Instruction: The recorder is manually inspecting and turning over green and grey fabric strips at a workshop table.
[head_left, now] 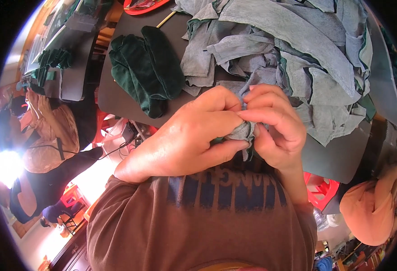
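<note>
Grey cloth piece (pixel 242 132) bunched in front of the chest, pinched by both left hand (pixel 198 128) and right hand (pixel 279 128); loose narrow edge points down toward brown shirt (pixel 198 230); long axis unclear, much hidden behind the fingers
</note>
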### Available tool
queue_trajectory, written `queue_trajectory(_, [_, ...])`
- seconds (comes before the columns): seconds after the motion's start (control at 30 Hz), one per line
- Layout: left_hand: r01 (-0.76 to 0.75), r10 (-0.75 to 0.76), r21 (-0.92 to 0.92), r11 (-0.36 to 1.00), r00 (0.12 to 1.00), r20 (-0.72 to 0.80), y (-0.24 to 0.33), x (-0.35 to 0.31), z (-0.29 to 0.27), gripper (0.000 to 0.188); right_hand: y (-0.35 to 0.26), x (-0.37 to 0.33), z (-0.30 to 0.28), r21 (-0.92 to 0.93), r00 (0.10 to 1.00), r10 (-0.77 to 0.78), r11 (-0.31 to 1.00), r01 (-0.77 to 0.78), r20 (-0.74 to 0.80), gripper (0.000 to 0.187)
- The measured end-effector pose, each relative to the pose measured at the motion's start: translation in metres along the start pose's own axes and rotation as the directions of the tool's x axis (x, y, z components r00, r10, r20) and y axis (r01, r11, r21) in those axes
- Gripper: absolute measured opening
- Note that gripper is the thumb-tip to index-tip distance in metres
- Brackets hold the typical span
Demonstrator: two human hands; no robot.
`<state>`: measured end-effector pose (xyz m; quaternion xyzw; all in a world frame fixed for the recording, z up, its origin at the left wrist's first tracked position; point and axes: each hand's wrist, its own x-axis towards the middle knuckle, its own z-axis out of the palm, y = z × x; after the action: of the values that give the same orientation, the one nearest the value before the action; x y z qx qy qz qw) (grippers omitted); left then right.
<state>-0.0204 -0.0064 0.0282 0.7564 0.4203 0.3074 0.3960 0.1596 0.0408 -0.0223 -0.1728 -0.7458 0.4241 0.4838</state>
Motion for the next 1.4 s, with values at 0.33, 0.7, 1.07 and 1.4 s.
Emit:
queue_trajectory(0.33, [-0.030, 0.006, -0.144, 0.989, 0.987, -0.162, -0.010, 0.001, 0.007, 0.027, 0.001, 0.000, 0.007, -0.031, 0.984, -0.052, 0.998, 0.047, -0.172, 0.019])
queue_trajectory(0.7, [0.068, -0.106, -0.282, 0.957, 0.987, -0.123, -0.014, 0.011, 0.005, 0.023, 0.001, -0.005, 0.004, -0.178, 0.971, -0.116, 0.981, 0.080, -0.208, 0.021])
queue_trajectory(1.07, [0.049, 0.042, 0.191, 0.980, 0.895, -0.443, -0.003, 0.017, 0.027, 0.026, 0.003, -0.007, 0.007, -0.227, 0.943, -0.127, 0.972, 0.057, -0.307, 0.025])
queue_trajectory(1.4, [-0.027, 0.148, 0.246, 0.969, 0.859, -0.490, -0.013, 0.020, 0.032, 0.027, 0.007, -0.011, 0.013, -0.168, 0.939, -0.131, 0.983, 0.080, -0.319, 0.025])
